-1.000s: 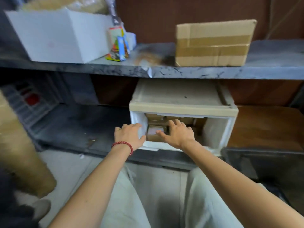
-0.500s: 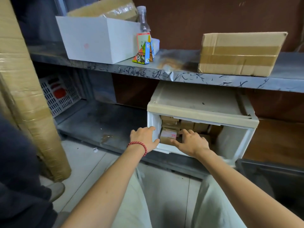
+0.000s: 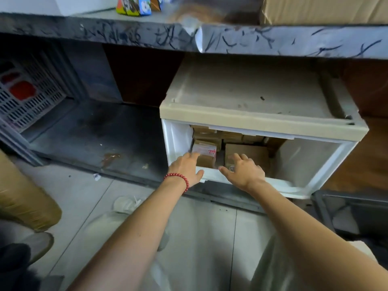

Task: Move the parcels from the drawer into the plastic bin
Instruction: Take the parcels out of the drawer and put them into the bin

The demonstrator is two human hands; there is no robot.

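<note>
Both hands (image 3: 214, 171) at drawer (image 3: 294, 185), parcels (image 3: 247, 153) inside

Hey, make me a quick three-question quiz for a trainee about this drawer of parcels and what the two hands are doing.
1. True or false: the left hand has already lifted a parcel clear of the drawer.
2. Which wrist wears the red bead bracelet? A) left B) right C) neither
3. Fill in: the right hand reaches toward a plain brown ____ parcel.

Key: 1. False: both hands are open at the drawer's front and no parcel is lifted; the left reaches toward the labelled parcel. 2. A. 3. cardboard.
</note>
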